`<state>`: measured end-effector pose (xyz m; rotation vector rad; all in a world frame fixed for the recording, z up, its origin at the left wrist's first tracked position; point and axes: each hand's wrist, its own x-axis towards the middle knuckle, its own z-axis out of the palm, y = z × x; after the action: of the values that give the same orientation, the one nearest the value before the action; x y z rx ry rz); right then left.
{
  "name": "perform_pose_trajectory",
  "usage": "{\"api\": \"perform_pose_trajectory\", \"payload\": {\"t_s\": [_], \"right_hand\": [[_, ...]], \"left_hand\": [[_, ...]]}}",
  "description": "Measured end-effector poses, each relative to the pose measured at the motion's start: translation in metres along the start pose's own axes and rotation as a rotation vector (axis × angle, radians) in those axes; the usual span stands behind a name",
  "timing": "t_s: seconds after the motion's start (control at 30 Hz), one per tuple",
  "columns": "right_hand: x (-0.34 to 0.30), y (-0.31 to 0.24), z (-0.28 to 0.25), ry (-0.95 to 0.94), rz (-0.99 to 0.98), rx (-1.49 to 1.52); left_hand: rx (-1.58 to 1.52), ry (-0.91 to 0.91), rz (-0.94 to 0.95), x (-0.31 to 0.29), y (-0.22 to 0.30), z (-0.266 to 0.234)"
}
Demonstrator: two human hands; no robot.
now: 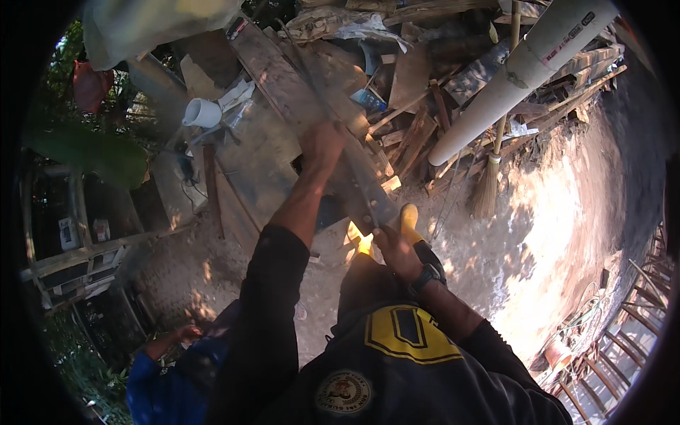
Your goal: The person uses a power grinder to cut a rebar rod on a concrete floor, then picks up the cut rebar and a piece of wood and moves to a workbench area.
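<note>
My left hand [322, 145] reaches forward onto a long brown wooden plank [273, 74], its fingers closed over the board and partly blurred. Nearer to me, my right hand [397, 251], with a dark watch on the wrist, is closed on the near end of a handsaw [363, 190]. The saw's long flat blade runs away from me beside the plank, just right of my left hand. Motion and shade smear its far part, and the teeth cannot be made out. My fist hides most of the handle. Below the saw show my yellow boots [409, 218].
Scrap wood [414, 142] is heaped ahead. A thick pale pipe [513, 78] slants over it at the right, beside a straw broom [487, 188]. A white cup [202, 113] stands at the left. A person in a blue sleeve [152, 368] is close at lower left.
</note>
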<state>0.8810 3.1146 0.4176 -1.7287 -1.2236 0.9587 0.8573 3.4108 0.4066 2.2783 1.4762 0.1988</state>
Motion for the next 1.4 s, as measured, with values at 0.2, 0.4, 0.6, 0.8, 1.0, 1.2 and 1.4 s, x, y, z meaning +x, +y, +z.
{"api": "perform_pose_trajectory", "payload": {"t_s": [0.2,0.4,0.6,0.8,1.0,1.2,1.4], "right_hand": [[-0.003,-0.008,0.009,0.190,-0.027,-0.038],[0.002,-0.019,0.005,0.150,0.191,0.159],[0.000,-0.020,0.009,0.199,0.120,0.151],[-0.005,-0.015,0.004,-0.022,0.392,0.208],[-0.008,0.012,0.004,0.150,-0.207,-0.389],[0.001,0.009,0.028,0.246,-0.355,-0.479],[0.006,0.000,0.007,-0.113,0.410,0.449]], "left_hand": [[-0.091,0.031,0.031,-0.004,-0.005,0.006],[-0.039,0.038,0.084,-0.003,-0.006,0.004],[-0.049,0.055,0.099,-0.004,-0.013,0.006],[-0.032,0.031,0.036,-0.007,-0.008,0.009],[0.043,-0.029,0.088,-0.002,0.011,0.005],[-0.066,-0.049,-0.026,-0.003,-0.015,-0.008],[-0.179,-0.034,-0.152,-0.008,0.007,0.011]]}}
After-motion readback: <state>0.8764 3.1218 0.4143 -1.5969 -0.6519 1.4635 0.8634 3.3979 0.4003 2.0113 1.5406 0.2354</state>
